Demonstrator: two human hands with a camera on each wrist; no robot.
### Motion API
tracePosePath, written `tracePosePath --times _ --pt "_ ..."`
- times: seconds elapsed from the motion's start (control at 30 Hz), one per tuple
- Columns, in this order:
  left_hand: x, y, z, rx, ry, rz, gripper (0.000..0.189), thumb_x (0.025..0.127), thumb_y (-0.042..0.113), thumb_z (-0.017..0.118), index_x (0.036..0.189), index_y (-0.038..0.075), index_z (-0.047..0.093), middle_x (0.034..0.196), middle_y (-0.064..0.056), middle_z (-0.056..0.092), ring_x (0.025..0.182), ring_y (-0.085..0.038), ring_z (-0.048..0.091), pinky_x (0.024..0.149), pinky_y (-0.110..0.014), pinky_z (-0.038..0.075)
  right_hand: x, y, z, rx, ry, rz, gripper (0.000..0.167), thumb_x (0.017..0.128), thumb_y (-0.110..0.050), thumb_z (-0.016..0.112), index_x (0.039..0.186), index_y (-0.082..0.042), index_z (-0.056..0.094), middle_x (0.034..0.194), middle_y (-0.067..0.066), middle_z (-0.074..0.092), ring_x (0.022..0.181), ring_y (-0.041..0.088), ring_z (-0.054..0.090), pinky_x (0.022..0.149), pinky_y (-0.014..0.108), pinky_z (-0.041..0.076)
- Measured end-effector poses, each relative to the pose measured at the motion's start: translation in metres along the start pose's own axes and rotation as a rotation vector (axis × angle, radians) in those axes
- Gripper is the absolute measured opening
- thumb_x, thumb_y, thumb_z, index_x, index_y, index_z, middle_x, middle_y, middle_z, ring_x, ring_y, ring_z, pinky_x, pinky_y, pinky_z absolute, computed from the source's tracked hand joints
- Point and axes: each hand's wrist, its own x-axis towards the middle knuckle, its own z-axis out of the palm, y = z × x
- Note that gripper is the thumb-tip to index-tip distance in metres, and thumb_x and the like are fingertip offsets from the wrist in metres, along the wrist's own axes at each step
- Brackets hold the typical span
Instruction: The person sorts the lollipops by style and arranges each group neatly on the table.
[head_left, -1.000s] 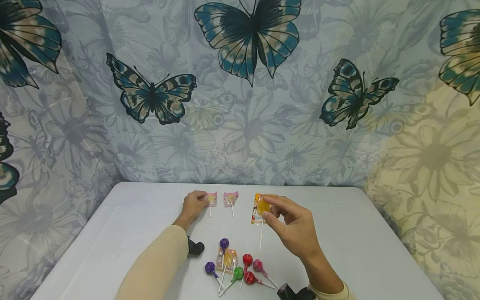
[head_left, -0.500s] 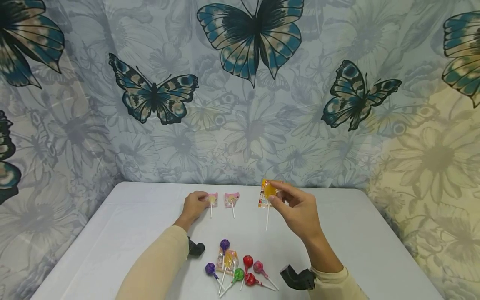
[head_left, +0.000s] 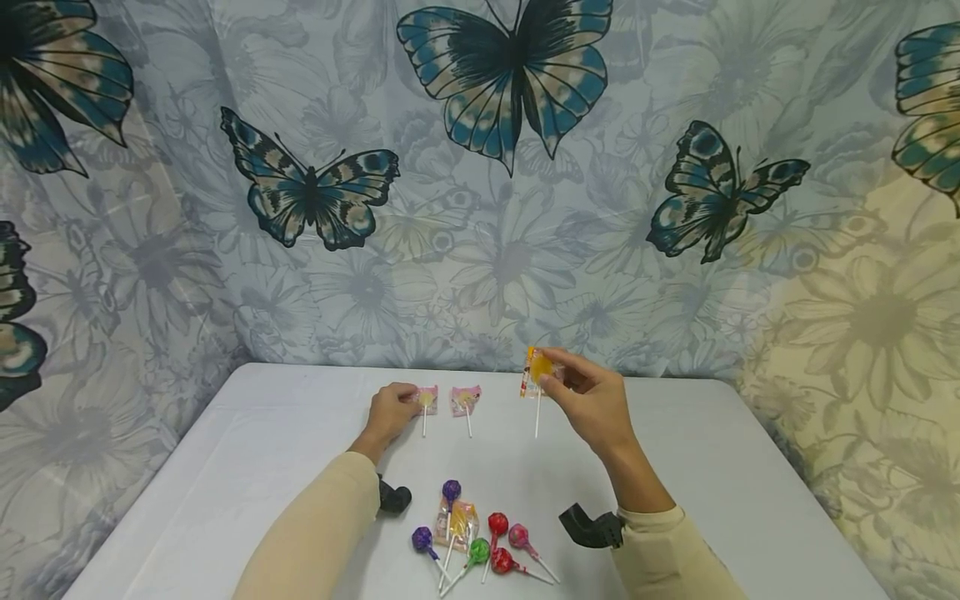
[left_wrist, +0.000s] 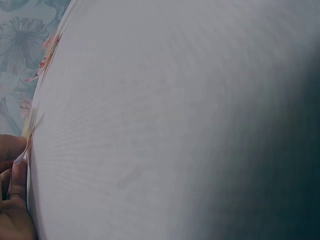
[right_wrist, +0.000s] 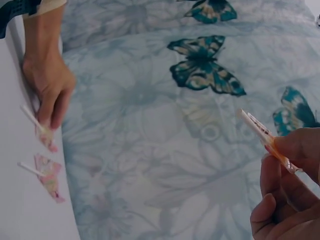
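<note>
Head view: untouched lollipop (head_left: pixel 464 401) lies between the hands (head_left: pixel 390 412) (head_left: pixel 596 410).

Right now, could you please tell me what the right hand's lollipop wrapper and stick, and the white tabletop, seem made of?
The wrapper looks thin, shiny and partly see-through: likely plastic film. The stick looks smooth and white: plastic or rolled paper, I cannot tell. The tabletop is matte white, perhaps cloth, with faint weave-like lines.

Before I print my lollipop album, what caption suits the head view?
At a white table, right fingers hold a yellow lollipop; left fingers pinch a pink wrapper.
</note>
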Motion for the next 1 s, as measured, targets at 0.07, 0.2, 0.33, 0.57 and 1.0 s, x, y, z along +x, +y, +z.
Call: tracePosePath --times 0.07,0.2,0.33,0.57,1.0 --pt "0.0 0.0 0.0 -0.001 0.0 0.002 0.035 0.076 -0.001 0.073 0.11 -0.005 0.068 0.105 -0.015 0.067 0.097 -0.028 0.06 0.087 -0.042 0.048 0.002 0.01 0.0 0.014 -0.003 0.024 0.032 0.083 0.011 0.068 0.115 0.006 0.067 0.099 0.018 0.065 0.073 0.019 0.054 0.064 0.023 0.05" --pt "0.0 0.001 -0.001 -0.002 -0.001 0.008 0.035 0.076 -0.002 0.073 0.11 -0.005 0.068 0.104 -0.015 0.067 0.097 -0.028 0.06 0.086 -0.042 0.048 0.007 0.04 0.001 0.035 -0.007 0.065 0.033 0.084 0.005 0.07 0.116 -0.002 0.069 0.094 0.014 0.066 0.071 0.02 0.053 0.058 0.022 0.047" --pt "0.0 0.0 0.0 -0.004 -0.001 0.014 0.034 0.076 -0.002 0.073 0.11 -0.005 0.069 0.104 -0.015 0.067 0.097 -0.028 0.06 0.086 -0.042 0.048 0.009 0.044 0.004 0.029 -0.02 0.106 0.034 0.085 0.005 0.069 0.118 0.001 0.067 0.1 0.017 0.065 0.07 0.019 0.053 0.057 0.022 0.045" --pt "0.0 -0.001 0.0 -0.008 -0.004 0.019 0.035 0.076 -0.001 0.072 0.11 -0.005 0.068 0.104 -0.015 0.067 0.096 -0.028 0.061 0.086 -0.042 0.048 0.012 0.031 0.008 -0.013 -0.037 0.157 0.033 0.085 0.008 0.066 0.119 0.009 0.063 0.108 0.023 0.063 0.071 0.022 0.051 0.061 0.021 0.048" --pt "-0.002 0.002 -0.001 -0.01 -0.007 0.025 0.034 0.078 -0.001 0.072 0.112 -0.006 0.067 0.105 -0.016 0.067 0.097 -0.028 0.061 0.086 -0.042 0.049 0.023 0.099 0.015 0.018 -0.051 0.203 0.033 0.085 -0.001 0.07 0.119 -0.003 0.068 0.117 0.012 0.064 0.071 0.022 0.054 0.056 0.023 0.045"
